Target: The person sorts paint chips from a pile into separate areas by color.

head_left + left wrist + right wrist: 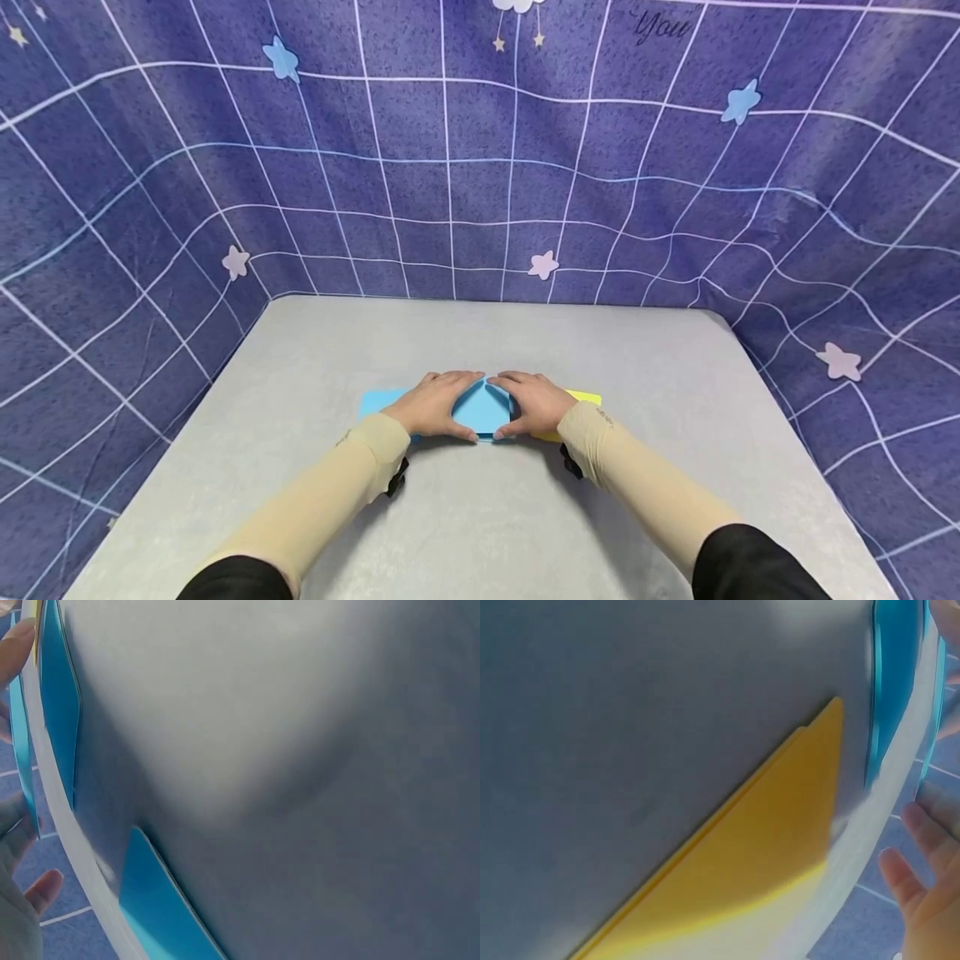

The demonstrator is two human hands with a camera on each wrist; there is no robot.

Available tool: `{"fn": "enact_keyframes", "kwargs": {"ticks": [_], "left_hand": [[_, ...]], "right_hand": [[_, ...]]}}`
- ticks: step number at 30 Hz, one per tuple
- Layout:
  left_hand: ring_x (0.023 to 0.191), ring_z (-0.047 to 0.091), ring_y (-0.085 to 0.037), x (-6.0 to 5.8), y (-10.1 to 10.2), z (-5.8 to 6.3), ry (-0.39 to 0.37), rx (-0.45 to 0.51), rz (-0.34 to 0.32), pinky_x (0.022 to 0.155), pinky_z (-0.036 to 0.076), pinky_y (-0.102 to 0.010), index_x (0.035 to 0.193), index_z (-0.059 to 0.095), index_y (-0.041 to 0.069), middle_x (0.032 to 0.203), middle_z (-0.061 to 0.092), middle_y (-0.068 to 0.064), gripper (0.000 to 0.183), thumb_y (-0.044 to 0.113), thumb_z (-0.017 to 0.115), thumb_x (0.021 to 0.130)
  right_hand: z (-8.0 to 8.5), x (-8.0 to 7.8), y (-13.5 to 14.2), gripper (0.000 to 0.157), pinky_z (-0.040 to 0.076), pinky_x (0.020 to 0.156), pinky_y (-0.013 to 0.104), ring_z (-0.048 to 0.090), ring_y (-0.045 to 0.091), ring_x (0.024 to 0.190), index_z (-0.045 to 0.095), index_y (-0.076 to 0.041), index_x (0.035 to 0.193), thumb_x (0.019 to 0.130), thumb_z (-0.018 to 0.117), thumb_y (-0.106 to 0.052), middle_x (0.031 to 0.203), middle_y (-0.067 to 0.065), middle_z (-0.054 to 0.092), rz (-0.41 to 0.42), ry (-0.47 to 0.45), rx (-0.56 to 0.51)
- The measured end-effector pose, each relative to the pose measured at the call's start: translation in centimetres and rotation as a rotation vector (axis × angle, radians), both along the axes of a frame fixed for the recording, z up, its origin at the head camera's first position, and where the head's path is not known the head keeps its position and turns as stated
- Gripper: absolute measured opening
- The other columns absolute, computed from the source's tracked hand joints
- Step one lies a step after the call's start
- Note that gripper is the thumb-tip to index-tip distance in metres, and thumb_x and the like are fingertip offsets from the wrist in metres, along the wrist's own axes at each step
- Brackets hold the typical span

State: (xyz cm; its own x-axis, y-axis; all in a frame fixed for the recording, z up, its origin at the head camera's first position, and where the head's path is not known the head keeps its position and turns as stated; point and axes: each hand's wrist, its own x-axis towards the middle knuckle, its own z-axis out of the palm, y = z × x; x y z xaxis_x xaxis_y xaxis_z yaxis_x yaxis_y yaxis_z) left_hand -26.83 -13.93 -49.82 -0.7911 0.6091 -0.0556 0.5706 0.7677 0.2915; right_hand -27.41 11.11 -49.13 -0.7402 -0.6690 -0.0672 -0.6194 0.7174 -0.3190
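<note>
Clearly, we read "You" on the grid-patterned purple curtain (pixel 480 190), but the print on the beige sleeve (pixel 326 481) is illegible. Our curved left hand (pixel 438 406) and right hand (pixel 538 404) hold a thin blue card (pixel 482 408) by its edges above a matching lower card (pixel 61 712) on the mottled grey table (pixel 480 525), between a blue side card (pixel 161 907) and yellow cards (pixel 772 810) (partly hidden by the wrists).

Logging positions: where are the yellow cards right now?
In the head view, the yellow cards lie on the gray table, right of the held blue card, partly hidden by the right hand.
</note>
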Motion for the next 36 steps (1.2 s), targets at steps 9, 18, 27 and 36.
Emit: {"fn": "enact_keyframes", "kwargs": {"ticks": [9,18,27,36], "left_hand": [[0.145,0.042,-0.027,0.5,-0.6,0.4,-0.019,0.004,0.026,0.114,0.032,-0.051,0.163,0.033,0.015,0.159,0.044,-0.009,0.112,0.068,0.081,0.077],[0.144,0.043,-0.026,1.1,-1.0,0.0,-0.018,0.012,0.023,0.113,0.033,-0.051,0.162,0.035,0.014,0.159,0.045,-0.008,0.108,0.070,0.078,0.080],[0.144,0.042,-0.028,1.4,-3.1,0.3,0.015,-0.007,0.044,0.113,0.033,-0.053,0.162,0.035,0.013,0.159,0.044,-0.009,0.108,0.069,0.077,0.081],[0.143,0.043,-0.029,2.0,-5.9,0.7,0.053,-0.083,0.062,0.112,0.034,-0.052,0.162,0.035,0.013,0.157,0.046,-0.010,0.108,0.068,0.078,0.080]], "right_hand": [[0.3,0.0,-0.6,0.095,0.035,0.115,0.051,0.042,0.027,0.144,0.043,-0.017,0.159,0.083,0.081,-0.061,0.159,0.011,0.044,0.011,-0.026,0.025],[0.9,0.4,-1.0,0.093,0.034,0.115,0.054,0.041,0.028,0.146,0.047,-0.016,0.156,0.083,0.081,-0.060,0.159,0.011,0.043,0.025,-0.044,0.050],[0.7,-0.2,-3.2,0.093,0.033,0.114,0.059,0.040,0.028,0.146,0.045,-0.018,0.157,0.083,0.081,-0.061,0.159,0.012,0.042,0.070,-0.025,0.045],[0.8,0.0,-6.8,0.093,0.035,0.114,0.056,0.043,0.030,0.144,0.044,-0.020,0.158,0.083,0.079,-0.063,0.157,0.014,0.045,0.104,0.052,0.110]]}}
